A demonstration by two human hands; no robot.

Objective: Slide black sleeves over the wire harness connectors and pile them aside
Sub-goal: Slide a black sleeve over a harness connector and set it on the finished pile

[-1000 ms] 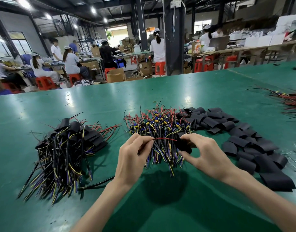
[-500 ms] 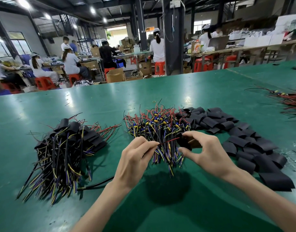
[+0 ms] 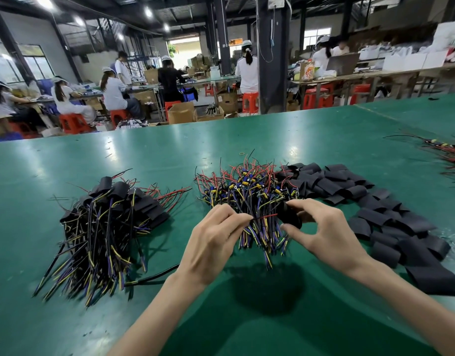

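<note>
Green workshop table (image 3: 169,155) carries 3 heaps: finished black-sleeved wire harnesses (image 3: 105,222) at left, bare multicoloured wire harnesses (image 3: 249,191) mid, loose flat black sleeves (image 3: 375,201) at right. Left hand (image 3: 211,242) pinches a thin red wire (image 3: 266,216); right hand (image 3: 326,232) grips one black sleeve (image 3: 289,219), wire tip at its mouth, over the mid heap.

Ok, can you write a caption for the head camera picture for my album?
The left hand pinches a red wire while the right hand holds a black sleeve above the green table.
</note>
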